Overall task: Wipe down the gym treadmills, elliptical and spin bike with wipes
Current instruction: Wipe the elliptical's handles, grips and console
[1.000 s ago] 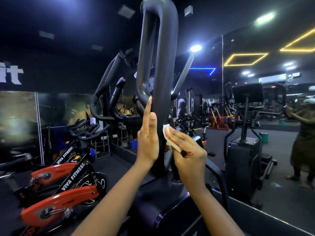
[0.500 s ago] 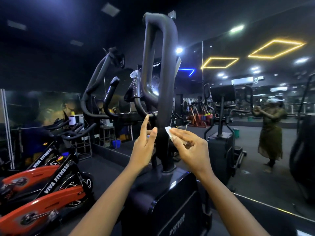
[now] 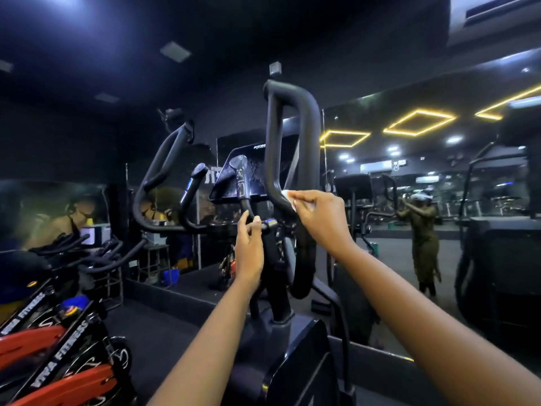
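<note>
1. White wipe [image 3: 287, 197] is pinched in the right grip [image 3: 319, 219] and pressed to the inner bend of the black loop handle [image 3: 310, 136] on the elliptical [image 3: 292, 347].
2. Left grip [image 3: 250, 250] is raised to the thin bar [image 3: 244, 204] under the console [image 3: 251, 174]; whether its fingers close round the bar cannot be told.
3. Red spin bikes [image 3: 44, 350] marked "VIVA FITNESS" stand at lower left, while a wall mirror [image 3: 392, 253] at right reflects the person.
</note>
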Demonstrator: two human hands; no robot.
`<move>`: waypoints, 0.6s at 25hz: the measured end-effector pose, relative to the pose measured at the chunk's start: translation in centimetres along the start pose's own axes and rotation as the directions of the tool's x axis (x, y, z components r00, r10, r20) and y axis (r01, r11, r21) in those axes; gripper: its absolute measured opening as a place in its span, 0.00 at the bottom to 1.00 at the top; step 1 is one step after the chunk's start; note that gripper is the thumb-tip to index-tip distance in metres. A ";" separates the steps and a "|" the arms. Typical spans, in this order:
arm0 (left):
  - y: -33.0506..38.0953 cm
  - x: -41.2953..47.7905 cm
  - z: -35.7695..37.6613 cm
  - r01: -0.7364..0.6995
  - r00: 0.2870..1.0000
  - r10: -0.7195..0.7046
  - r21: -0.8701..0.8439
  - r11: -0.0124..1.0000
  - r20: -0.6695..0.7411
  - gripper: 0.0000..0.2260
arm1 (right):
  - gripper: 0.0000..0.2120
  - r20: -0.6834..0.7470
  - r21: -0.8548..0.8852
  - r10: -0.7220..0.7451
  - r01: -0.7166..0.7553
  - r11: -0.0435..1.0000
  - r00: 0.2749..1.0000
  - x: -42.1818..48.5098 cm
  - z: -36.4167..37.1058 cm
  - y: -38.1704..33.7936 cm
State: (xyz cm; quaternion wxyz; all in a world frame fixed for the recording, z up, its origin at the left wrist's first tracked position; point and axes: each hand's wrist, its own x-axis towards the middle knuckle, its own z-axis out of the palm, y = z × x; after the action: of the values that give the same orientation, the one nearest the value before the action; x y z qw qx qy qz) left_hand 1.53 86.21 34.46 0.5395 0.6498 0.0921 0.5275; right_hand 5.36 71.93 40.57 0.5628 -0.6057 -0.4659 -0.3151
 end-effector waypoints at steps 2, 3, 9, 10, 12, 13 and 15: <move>-0.4 2.3 0.7 0.023 1.000 -0.023 -0.111 0.994 0.000 0.22 | 0.12 0.034 -0.113 0.054 -0.050 0.992 0.998 3.0 1.1 0.0; -0.7 3.5 1.2 0.024 1.000 -0.023 -0.138 0.990 0.009 0.22 | 0.14 0.045 -0.143 0.096 -0.088 0.986 0.994 4.6 1.7 0.2; -0.5 9.2 5.0 0.065 0.993 -0.020 -0.389 0.919 0.118 0.32 | 0.17 0.034 -0.264 0.132 -0.118 0.957 0.991 11.1 5.6 1.4; -0.3 9.8 5.7 0.056 0.991 0.000 -0.416 0.908 0.135 0.36 | 0.17 0.026 -0.308 0.125 -0.111 0.945 0.992 11.5 6.0 1.4; -0.8 10.8 7.2 0.045 0.990 0.030 -0.497 0.867 0.141 0.44 | 0.16 0.047 -0.398 0.114 -0.087 0.913 0.992 12.1 6.8 1.5; -1.3 11.4 8.0 0.048 0.989 0.037 -0.550 0.834 0.143 0.48 | 0.16 0.077 -0.444 0.103 -0.058 0.894 0.992 12.2 7.1 1.7; -1.0 11.2 8.7 0.051 0.990 0.047 -0.644 0.764 0.135 0.49 | 0.14 0.150 -0.529 0.060 0.029 0.848 0.987 11.8 7.4 2.3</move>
State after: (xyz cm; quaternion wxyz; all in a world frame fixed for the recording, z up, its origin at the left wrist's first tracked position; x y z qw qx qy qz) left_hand 13.53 89.04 41.45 0.7357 0.4607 -0.1331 0.4784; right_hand 10.79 81.82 49.14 0.3370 -0.7646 -0.3999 -0.3766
